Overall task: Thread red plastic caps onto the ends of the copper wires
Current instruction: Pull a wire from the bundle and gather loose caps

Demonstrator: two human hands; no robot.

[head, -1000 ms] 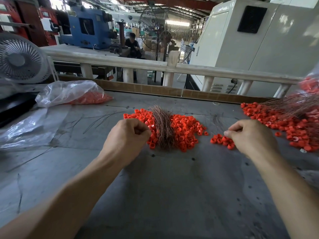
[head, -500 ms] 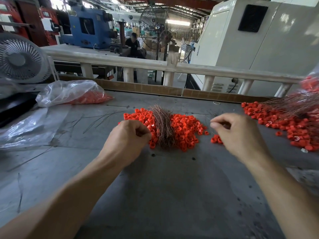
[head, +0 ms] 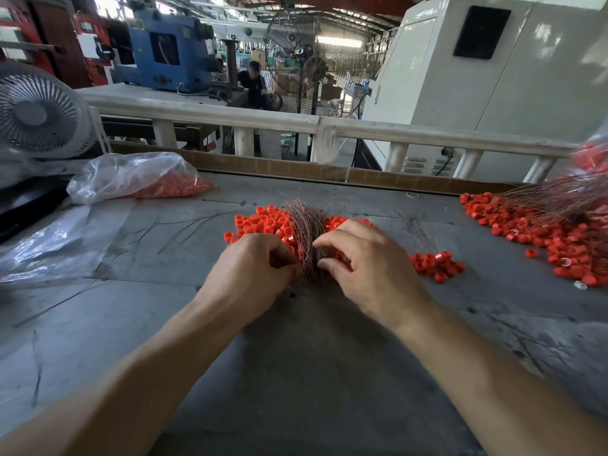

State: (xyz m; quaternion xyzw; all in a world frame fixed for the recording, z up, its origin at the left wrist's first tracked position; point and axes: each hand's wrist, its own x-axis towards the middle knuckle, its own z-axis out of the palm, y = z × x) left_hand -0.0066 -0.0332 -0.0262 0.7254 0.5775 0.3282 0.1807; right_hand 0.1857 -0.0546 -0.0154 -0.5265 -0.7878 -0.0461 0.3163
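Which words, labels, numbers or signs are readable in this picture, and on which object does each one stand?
None can be read.
White paper notices on the red machine: too blurred to read.
Small yellow sticker on the blue machine: too small to read.
Red plastic caps, white cabinet, clear plastic bag: no text visible.

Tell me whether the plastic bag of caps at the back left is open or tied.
Cannot tell: the plastic bag lies slumped, red caps inside; its mouth is not visible.
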